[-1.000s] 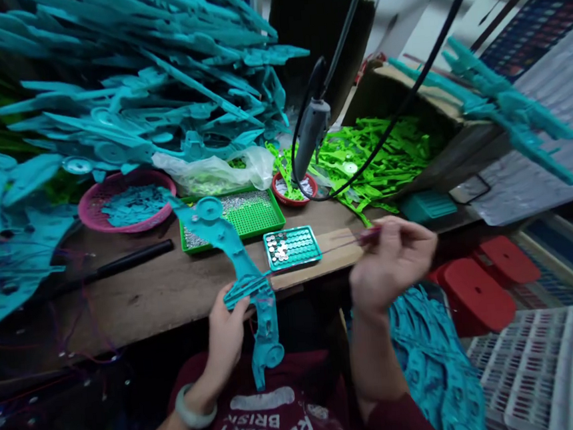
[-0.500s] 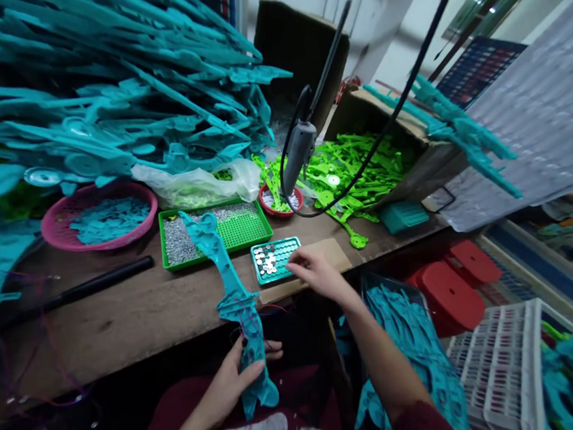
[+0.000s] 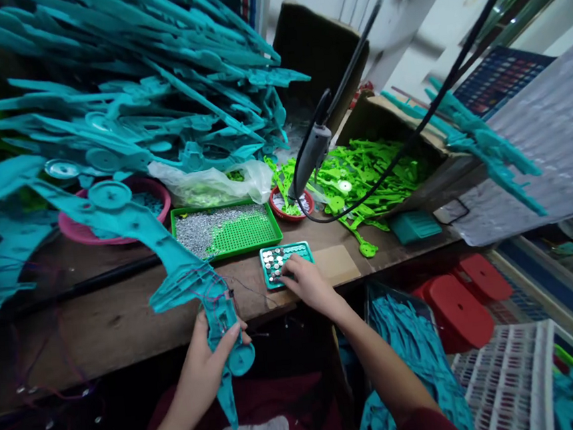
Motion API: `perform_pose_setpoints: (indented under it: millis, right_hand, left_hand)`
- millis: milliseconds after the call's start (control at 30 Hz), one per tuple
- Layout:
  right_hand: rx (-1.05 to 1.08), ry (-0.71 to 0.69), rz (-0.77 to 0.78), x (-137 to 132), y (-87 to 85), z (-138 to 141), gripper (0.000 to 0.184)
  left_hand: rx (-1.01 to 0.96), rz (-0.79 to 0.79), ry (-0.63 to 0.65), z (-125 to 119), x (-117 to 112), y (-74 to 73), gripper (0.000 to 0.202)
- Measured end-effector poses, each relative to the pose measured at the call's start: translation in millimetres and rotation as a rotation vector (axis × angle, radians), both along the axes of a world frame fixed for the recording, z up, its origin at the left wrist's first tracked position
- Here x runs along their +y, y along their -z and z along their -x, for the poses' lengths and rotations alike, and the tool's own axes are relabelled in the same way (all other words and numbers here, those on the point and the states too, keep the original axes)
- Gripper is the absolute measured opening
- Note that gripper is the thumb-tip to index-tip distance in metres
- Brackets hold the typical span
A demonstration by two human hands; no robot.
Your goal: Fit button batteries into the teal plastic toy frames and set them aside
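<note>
My left hand (image 3: 210, 355) is closed around a long teal plastic toy-like part (image 3: 169, 252), which slants from the lower middle up to the left. Thin wires and a small dark piece sit on its inner side near my fingers. My right hand (image 3: 309, 285) reaches into a small teal tray (image 3: 267, 285) of shiny round discs that look like button cells (image 3: 269, 258). Its fingertips are pinched together low in the tray; whatever lies between them is too small to make out.
A green tray (image 3: 249, 248) of small silvery pieces stands behind, beside a red bowl (image 3: 310, 207). A grey power screwdriver (image 3: 313, 149) hangs on a cable over the table. Teal parts (image 3: 154, 73) pile up at left; bright green parts (image 3: 377, 167) spill from a box.
The teal part has swung so its upper end points farther left, and its other face shows. My right hand has moved from the tray's right side to its lower middle.
</note>
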State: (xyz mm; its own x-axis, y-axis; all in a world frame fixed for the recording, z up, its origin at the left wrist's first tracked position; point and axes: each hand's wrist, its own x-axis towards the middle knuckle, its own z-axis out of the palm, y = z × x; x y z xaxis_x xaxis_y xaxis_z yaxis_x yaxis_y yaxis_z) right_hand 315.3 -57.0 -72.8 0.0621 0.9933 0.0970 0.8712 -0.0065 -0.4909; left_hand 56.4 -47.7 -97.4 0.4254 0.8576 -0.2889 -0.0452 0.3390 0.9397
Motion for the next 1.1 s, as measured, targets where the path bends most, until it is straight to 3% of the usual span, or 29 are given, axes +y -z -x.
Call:
perform_pose_setpoints:
  millis: [167, 333, 500, 667, 767, 933, 1100]
  right_hand:
    - [0.152, -0.04, -0.115, 0.8, -9.8, -1.0, 0.013]
    - [0.137, -0.234, -0.043, 8.3, -19.3, 1.2, 0.014]
    - [0.165, -0.208, -0.028, 11.9, -20.4, -5.3, 0.015]
    - [-0.067, -0.368, 0.088, 12.0, -18.2, -6.8, 0.009]
    - [-0.277, -0.439, 0.175, 13.2, -19.7, -2.1, 0.01]
    - [-0.492, -0.454, 0.159, 13.8, -22.7, 4.1, 0.009]
    - [-0.482, -0.403, 0.202, 13.3, -19.8, 6.7, 0.01]
  left_hand:
    - [-0.126, 0.104, 0.025, 4.4, 15.2, -12.8, 0.039]
    - [-0.172, 0.156, 0.058, 2.3, 25.7, -24.5, 0.04]
    - [-0.129, 0.146, 0.095, -0.4, 31.2, -28.3, 0.044]
    - [0.035, -0.031, 0.145, 1.1, 31.9, -32.1, 0.044]
    - [0.033, -0.018, 0.16, 2.4, 30.8, -37.1, 0.04]
    - [-0.237, 0.111, 0.14, 4.3, 29.7, -41.8, 0.042]
    - [-0.114, 0.006, 0.194, 1.5, 27.4, -40.3, 0.057]
